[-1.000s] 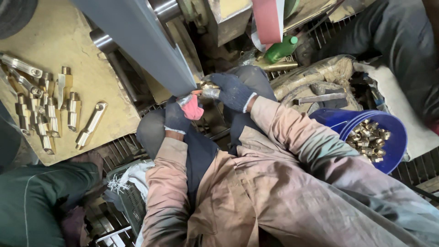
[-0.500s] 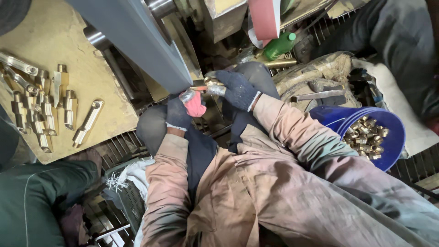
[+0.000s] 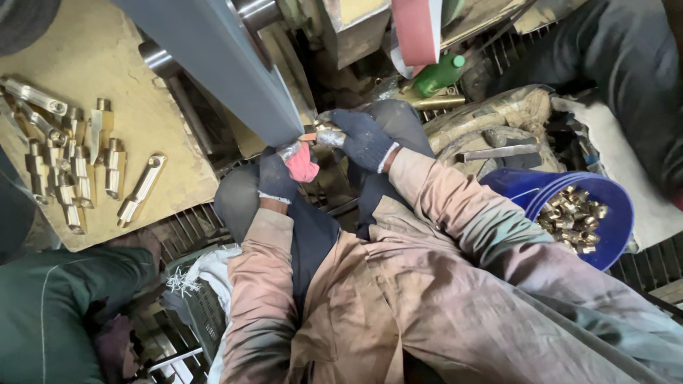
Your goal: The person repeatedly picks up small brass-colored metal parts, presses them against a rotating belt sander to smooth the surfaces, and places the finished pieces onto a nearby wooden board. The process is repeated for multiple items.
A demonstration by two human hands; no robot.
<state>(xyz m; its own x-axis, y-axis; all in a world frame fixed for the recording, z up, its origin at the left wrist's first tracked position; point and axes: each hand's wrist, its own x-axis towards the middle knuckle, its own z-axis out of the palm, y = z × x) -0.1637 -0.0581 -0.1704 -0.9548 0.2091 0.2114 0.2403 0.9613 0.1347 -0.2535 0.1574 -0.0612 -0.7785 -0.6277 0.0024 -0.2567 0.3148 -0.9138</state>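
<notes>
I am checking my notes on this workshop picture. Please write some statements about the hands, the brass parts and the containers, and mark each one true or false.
1. Both hands wear dark blue knitted gloves. True: the left hand and the right hand are both gloved.
2. The hands hold a small shiny brass fitting against the wide grey sanding belt. True.
3. The round blue plastic bucket is empty. False: it holds many small brass pieces.
4. The long brass parts lie on a tan board on the person's left. True.
5. The green plastic bottle stands inside the bucket. False: it lies apart from it, beyond the hands, near the pink-red belt.
</notes>
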